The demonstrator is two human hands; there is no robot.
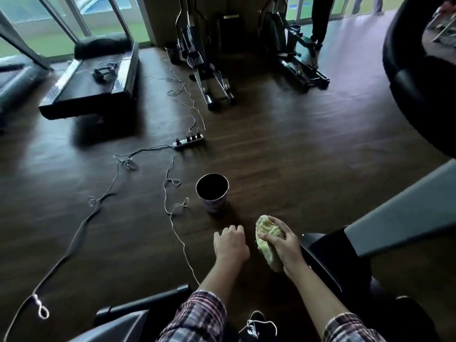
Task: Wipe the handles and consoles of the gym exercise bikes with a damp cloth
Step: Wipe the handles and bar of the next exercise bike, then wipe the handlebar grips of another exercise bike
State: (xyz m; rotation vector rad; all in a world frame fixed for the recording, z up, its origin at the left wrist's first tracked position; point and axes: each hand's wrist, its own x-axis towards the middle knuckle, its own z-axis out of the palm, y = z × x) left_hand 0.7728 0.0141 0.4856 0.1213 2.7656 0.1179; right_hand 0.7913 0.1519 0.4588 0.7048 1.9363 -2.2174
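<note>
**Dark wood floor, cloth bunched in right hand**

Dark plank floor [271,149] underfoot, dim gym all round. Nearest: plaid sleeves [202,314] at bottom edge, both forearms reaching forward and down. Right hand [283,245] wrapped round a wadded yellow-green cloth [267,245], fingers curled over its top, thumb across the near face; cloth's long axis running away from the body and slightly left, bulging out past the fingertips. Left hand [230,244] just beside the cloth, not touching, fingers loosely bent, holding nothing, palm down. Dark bike frame [328,257] immediately right of the right hand, grey panel [404,218] rising beyond it. Cup [212,193] upright on the floor just ahead and left of both hands, mouth open, inside too dark to read; left hand the nearer to it. Probably wetting or wringing done here, wiping not yet begun: no handle or console under the cloth. Next reach likely rightward and up, led by the right hand. Farther off: white cords [172,193] looping to a power strip [188,141], then a treadmill [93,80] at left, ellipticals [204,70] by the windows, someone's legs [319,23] at the back.
</note>
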